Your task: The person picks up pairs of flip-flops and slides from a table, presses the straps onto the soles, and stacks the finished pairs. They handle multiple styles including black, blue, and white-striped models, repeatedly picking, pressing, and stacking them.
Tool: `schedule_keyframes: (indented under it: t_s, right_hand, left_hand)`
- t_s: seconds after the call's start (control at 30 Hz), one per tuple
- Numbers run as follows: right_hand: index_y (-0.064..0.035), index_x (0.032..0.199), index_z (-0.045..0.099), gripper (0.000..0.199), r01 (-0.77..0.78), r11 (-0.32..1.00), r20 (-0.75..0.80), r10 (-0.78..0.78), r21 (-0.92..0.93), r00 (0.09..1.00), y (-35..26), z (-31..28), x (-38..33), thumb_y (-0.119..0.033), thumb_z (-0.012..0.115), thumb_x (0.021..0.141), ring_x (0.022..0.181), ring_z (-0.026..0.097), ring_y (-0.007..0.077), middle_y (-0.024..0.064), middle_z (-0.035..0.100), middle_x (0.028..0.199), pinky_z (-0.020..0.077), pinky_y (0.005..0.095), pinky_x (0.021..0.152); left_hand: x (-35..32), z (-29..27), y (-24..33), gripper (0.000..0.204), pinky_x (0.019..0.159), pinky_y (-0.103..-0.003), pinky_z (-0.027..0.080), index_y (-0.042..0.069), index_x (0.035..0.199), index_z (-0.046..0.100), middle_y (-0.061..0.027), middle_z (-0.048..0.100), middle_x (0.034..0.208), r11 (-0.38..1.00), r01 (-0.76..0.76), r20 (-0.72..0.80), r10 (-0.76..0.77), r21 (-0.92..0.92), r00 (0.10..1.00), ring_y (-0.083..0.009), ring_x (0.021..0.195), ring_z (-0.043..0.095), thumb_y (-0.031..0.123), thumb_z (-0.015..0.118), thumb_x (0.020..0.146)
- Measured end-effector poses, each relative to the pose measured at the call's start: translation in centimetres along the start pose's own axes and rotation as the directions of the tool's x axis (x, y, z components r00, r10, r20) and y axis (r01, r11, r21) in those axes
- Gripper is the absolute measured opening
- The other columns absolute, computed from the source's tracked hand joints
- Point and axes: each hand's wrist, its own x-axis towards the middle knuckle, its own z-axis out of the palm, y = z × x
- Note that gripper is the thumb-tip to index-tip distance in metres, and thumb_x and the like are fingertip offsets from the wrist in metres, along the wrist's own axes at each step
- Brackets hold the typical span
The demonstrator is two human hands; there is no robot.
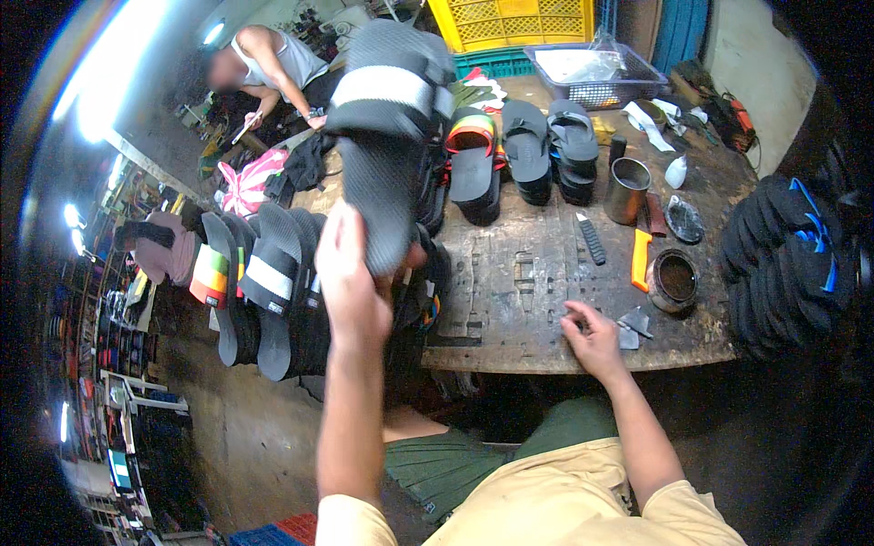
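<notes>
Left hand [350,282] was clenched on a raised black slide sandal [387,136] above the workbench [519,273], right hand [596,341] loosely open, apparently empty, by scraps; several finished sandals [537,150] stood lined up, more stacked.

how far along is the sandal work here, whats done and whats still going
Looks done: strapped sandals stand in a row at the bench's left edge, and more pairs lie on the worktable. In hand: the left hand lifts a black slide with a white band, while the right hand rests near small scraps. Probably left: the stacked black soles on the right.
</notes>
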Motion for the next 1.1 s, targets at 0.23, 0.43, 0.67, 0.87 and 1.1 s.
schedule_keyframes:
  t_s: [0.23, 0.43, 0.67, 0.87, 1.1]
  right_hand:
    - [-0.0037, 0.114, 0.07, 0.026, 0.082, 0.994, -0.024, -0.084, -0.077, 0.996, -1.3, -0.2, -0.3, -0.011, 0.073, 0.09, 0.08, 0.073, 0.0237, 0.0144, 0.074, 0.093, 0.0565, 0.0348, 0.072]
    - [-0.0064, 0.111, 0.07, 0.023, 0.068, 0.996, -0.033, -0.07, -0.061, 0.997, -1.1, -0.2, -0.2, -0.013, 0.073, 0.089, 0.084, 0.075, 0.0299, 0.0161, 0.075, 0.096, 0.0587, 0.0385, 0.072]
    - [-0.0064, 0.11, 0.07, 0.023, 0.037, 0.998, -0.019, -0.038, -0.042, 0.999, -1.1, -0.3, -0.2, -0.014, 0.074, 0.089, 0.082, 0.074, 0.0298, 0.0154, 0.074, 0.094, 0.0575, 0.0387, 0.071]
    - [-0.0061, 0.109, 0.07, 0.022, 0.03, 0.998, -0.022, -0.031, -0.055, 0.999, -1.2, -0.2, -0.1, -0.014, 0.074, 0.089, 0.084, 0.074, 0.0301, 0.0159, 0.074, 0.095, 0.0575, 0.0382, 0.073]
    - [-0.0056, 0.107, 0.07, 0.021, 0.009, 0.998, -0.047, -0.012, -0.065, 0.999, -0.5, 0.2, -0.2, -0.015, 0.073, 0.089, 0.084, 0.074, 0.0316, 0.0169, 0.074, 0.094, 0.0578, 0.0387, 0.073]
  left_hand:
    - [17.9, -2.2, -2.9, 0.029, 0.067, -0.047, 0.067, 0.004, 0.122, 0.061, -0.0123, 0.069, 0.115, 0.966, 0.259, -0.23, -0.25, 0.008, 0.941, -0.0269, 0.097, 0.071, 0.024, 0.058, 0.102]
    - [21.9, -5.6, -6.7, 0.042, 0.066, -0.044, 0.068, 0.005, 0.137, 0.055, -0.014, 0.063, 0.129, 0.647, 0.64, -0.318, -0.556, 0.413, 0.768, -0.031, 0.108, 0.067, 0.029, 0.059, 0.103]
    - [24.8, -6.3, -5.7, 0.076, 0.097, -0.048, 0.056, 0.005, 0.143, 0.054, -0.0229, 0.06, 0.139, -0.196, 0.191, -0.244, -0.3, 0.962, 0.922, -0.0393, 0.121, 0.064, 0.056, 0.07, 0.09]
    - [22.6, -3.5, -8.1, 0.129, 0.11, -0.047, 0.045, 0.014, 0.162, 0.027, -0.0394, 0.047, 0.144, 0.054, -0.007, 0.014, -0.125, 0.999, 0.992, -0.0475, 0.133, 0.053, 0.072, 0.085, 0.061]
    - [21.9, -4.2, -7.9, 0.133, 0.105, -0.043, 0.051, 0.018, 0.164, 0.02, -0.0356, 0.06, 0.131, 0.011, 0.02, -0.018, -0.156, 1.0, 0.988, -0.0454, 0.123, 0.061, 0.039, 0.095, 0.056]
